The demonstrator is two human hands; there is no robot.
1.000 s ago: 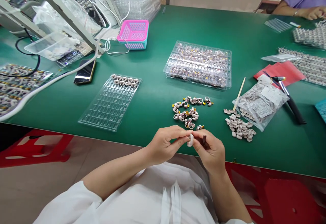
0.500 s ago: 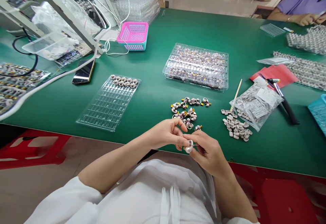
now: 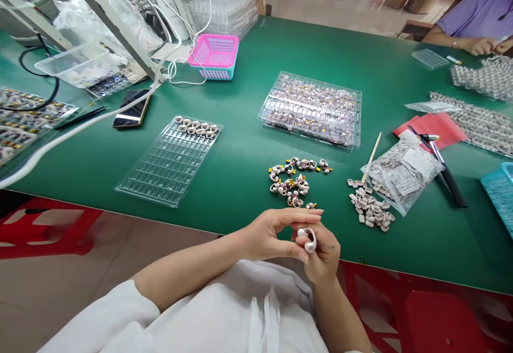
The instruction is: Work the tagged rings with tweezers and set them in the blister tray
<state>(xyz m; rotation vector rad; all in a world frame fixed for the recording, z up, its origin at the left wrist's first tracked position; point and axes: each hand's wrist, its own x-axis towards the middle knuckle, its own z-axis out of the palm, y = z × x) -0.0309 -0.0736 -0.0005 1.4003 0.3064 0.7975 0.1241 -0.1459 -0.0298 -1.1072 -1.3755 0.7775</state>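
A white C-shaped clip-on earbud (image 3: 308, 239) with rounded ends is held in the fingers of my right hand (image 3: 326, 251), close to my body at the table's near edge. My left hand (image 3: 272, 232) arches around it, fingers stretched over the right hand's fingertips and thumb close below the earbud; I cannot tell whether the thumb touches it. Just beyond my hands, loose earbud parts (image 3: 294, 184) with yellow tabs lie in a cluster. Small pale caps (image 3: 371, 208) are heaped to the right. On the left, a clear compartment tray (image 3: 164, 160) carries earbuds in its far rows.
Filled clear trays (image 3: 310, 109) are stacked mid-table. At right lie a bag of caps (image 3: 404, 168), a wooden stick (image 3: 372, 152) and a black-handled tool (image 3: 451, 179). A phone (image 3: 132, 109), a pink basket (image 3: 214, 53) and a white cable (image 3: 92, 128) are left. A co-worker's hands (image 3: 484, 45) are far right.
My right hand has turned, so the earbud now faces up with its open C shape showing. My left fingers have straightened over the right hand, and both hands moved slightly nearer my body.
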